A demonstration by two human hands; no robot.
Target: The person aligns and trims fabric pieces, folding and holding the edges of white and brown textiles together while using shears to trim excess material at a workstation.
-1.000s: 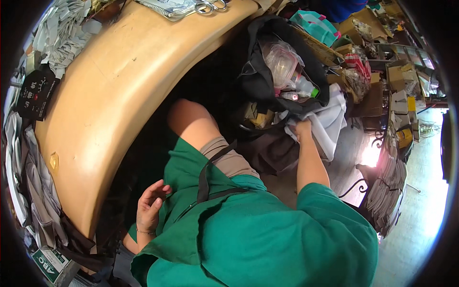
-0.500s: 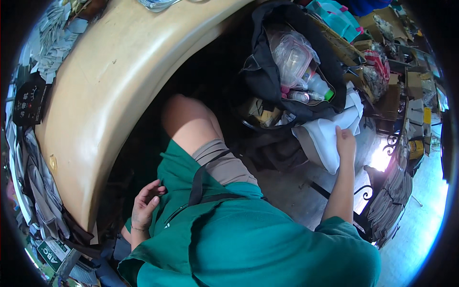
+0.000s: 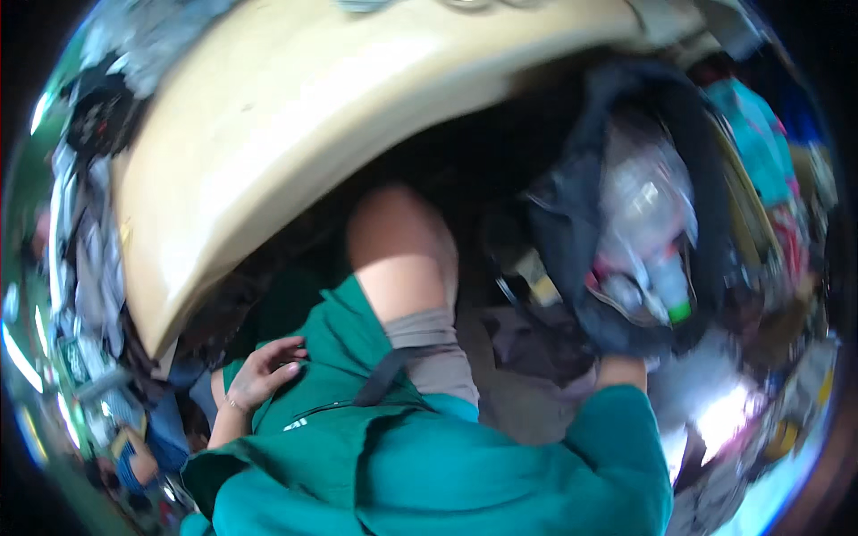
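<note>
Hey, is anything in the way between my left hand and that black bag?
Yes. Between your left hand and the black bag lie the green cloth over your lap and your bare leg. No other obstacle shows clearly; the space beyond the leg is dark and blurred.

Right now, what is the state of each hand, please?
Left hand: open, loosely curled, no held thing visible.
Right hand: hidden at the lower edge of the black bag; its grip cannot be told.

one table (image 3: 268, 125), one dark bag (image 3: 572, 241), one green cap (image 3: 680, 313)
</note>
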